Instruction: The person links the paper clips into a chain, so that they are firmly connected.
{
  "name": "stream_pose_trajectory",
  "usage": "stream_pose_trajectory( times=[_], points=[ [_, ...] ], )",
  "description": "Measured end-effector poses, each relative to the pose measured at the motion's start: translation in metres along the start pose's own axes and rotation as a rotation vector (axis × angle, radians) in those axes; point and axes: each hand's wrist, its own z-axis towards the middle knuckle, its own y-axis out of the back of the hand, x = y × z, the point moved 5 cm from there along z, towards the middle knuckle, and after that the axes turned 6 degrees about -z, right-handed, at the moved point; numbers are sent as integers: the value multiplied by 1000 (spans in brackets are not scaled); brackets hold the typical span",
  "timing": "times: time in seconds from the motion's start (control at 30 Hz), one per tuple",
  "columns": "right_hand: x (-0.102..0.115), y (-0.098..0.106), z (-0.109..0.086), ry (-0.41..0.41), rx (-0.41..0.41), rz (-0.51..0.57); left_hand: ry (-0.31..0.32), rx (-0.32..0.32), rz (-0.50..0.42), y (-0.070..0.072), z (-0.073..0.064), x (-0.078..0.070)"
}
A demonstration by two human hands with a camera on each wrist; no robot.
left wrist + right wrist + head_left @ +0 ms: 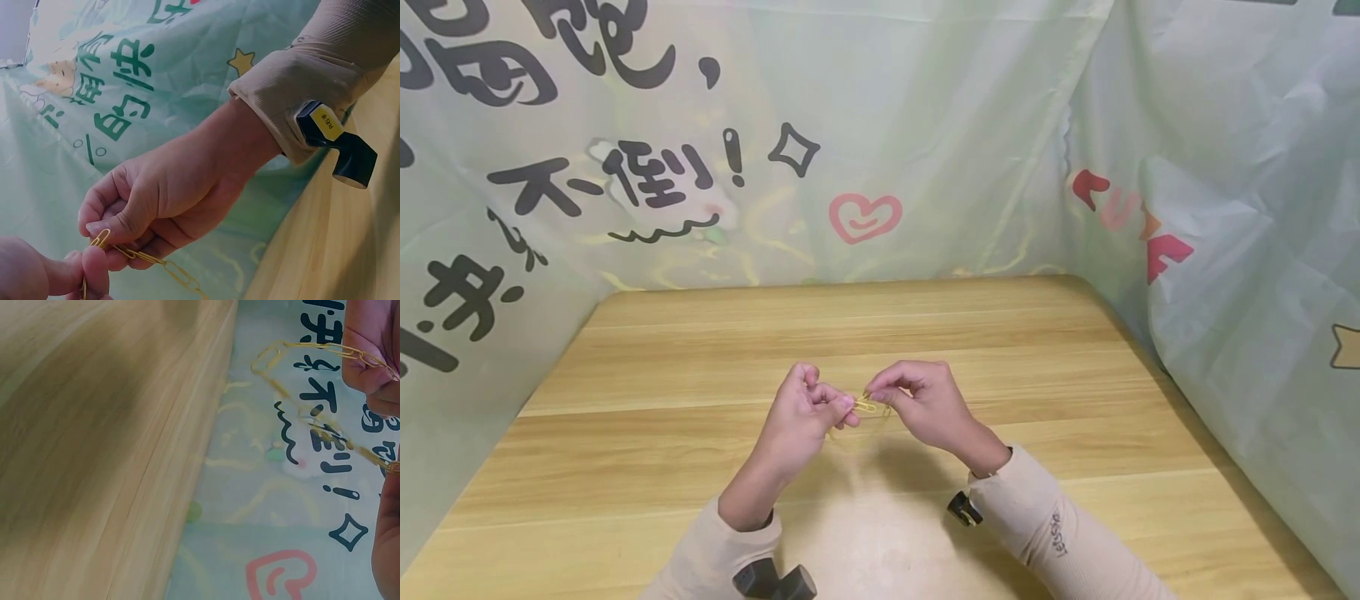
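Observation:
Between the two hands is a chain of linked yellow paper clips (867, 407), held in front of the body above the table. The left hand (801, 421) pinches a clip between thumb and fingers. My right hand (928, 407) pinches another part of the chain, fingertips close to the left ones. In the left wrist view, a clip (100, 238) stands up at the meeting fingertips, and linked clips (178, 273) trail from under the right hand (169, 194). The right wrist view has the chain (312, 345) sagging in a loop from hand to hand, partly blurred.
A wood-grain table (700, 350) lies below the hands, which cast shadows on it. Pale green printed cloth (925, 125) hangs behind and at both sides. Black cameras (966, 508) are strapped at both beige sleeves (1037, 517).

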Motion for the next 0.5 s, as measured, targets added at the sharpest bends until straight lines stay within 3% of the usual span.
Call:
stream_pose_trajectory(
  times=[0.27,0.5],
  points=[
    [-3,-3,-2,-47,39,81,41,-12,-36,-3,0,0],
    [-5,-5,-2,-59,59,157,25,5,-40,-6,0,1]
  ],
)
